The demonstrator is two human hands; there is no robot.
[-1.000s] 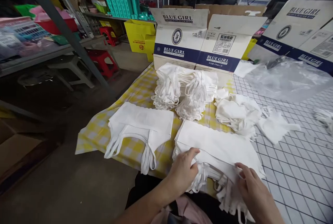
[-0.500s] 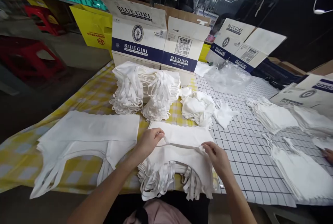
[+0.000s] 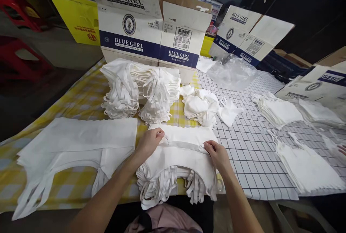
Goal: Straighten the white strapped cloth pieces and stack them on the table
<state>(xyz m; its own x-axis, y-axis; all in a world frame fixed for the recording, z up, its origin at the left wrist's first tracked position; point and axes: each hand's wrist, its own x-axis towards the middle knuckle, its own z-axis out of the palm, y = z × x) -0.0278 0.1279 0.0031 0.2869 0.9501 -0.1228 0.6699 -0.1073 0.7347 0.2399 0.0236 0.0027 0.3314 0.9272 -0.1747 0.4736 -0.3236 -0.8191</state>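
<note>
Straight in front of me lies a stack of white strapped tops (image 3: pixel 186 159), its straps hanging toward the table's near edge. My left hand (image 3: pixel 151 141) pinches the upper left part of the topmost garment's folded band. My right hand (image 3: pixel 216 152) pinches the same band at its right end. Between the two hands the fabric edge is slightly raised. To the left, more white tops (image 3: pixel 89 135) lie flat with straps toward me. Behind the stack stands a tall bundle of white tops (image 3: pixel 143 88) with looped straps, and right of it is a crumpled white cloth pile (image 3: pixel 201 106).
Open beer cartons (image 3: pixel 132 31) stand along the back, with a clear plastic bag (image 3: pixel 232 74) before another carton (image 3: pixel 251 38). Folded white stacks (image 3: pixel 308 164) lie on the grid cloth (image 3: pixel 243 153) at right. Another person's hand (image 3: pixel 342 149) shows at the right edge.
The view has shifted, so the table appears further left and up. Both my hands keep their pinch on the top garment's band, whose edge now lies folded closer to the stack.
</note>
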